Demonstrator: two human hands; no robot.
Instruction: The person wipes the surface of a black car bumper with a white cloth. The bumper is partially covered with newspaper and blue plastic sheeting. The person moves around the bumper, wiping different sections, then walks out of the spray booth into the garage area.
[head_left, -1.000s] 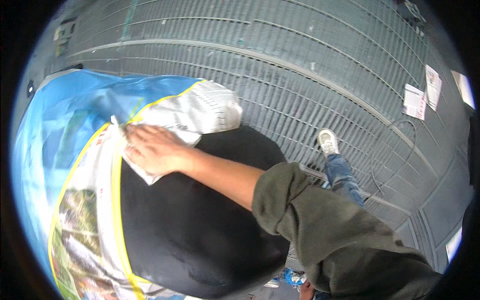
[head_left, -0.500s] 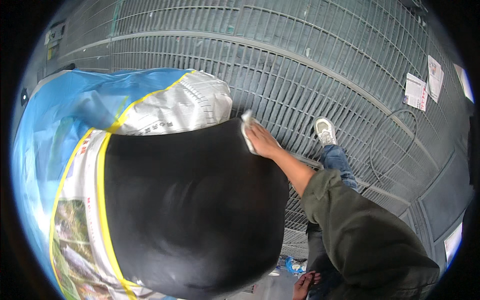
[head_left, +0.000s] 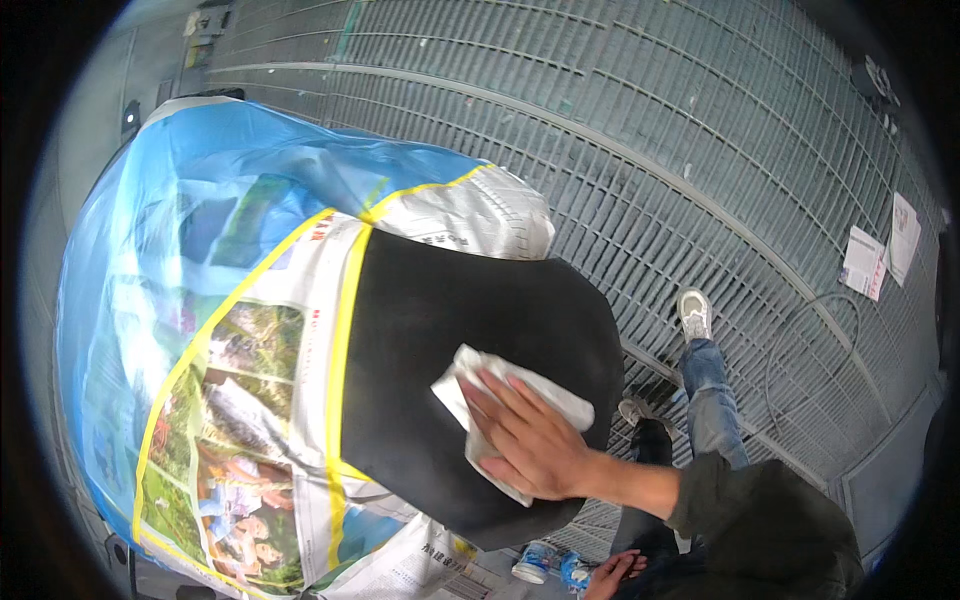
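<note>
My right hand presses a folded white wiping cloth flat onto a smooth, curved black panel. The fingers are stretched out over the cloth and point to the upper left. Yellow masking tape edges the panel on its left side, where printed newspaper and blue-tinted plastic sheeting cover what lies beneath. Low in the view, beside my dark-trousered thigh, my left hand shows partly, its fingers curled in and nothing visible in them.
A slatted metal grating forms the floor past the panel. A leg in blue jeans ends in a pale shoe. Loose newspaper sheets lie at the far right, near a looped cable. A blue-and-white crumpled thing lies below the panel.
My right hand has brought the cloth from the panel's far right edge to its middle, closer to me. The whole view has shifted, showing more of the covered left side.
</note>
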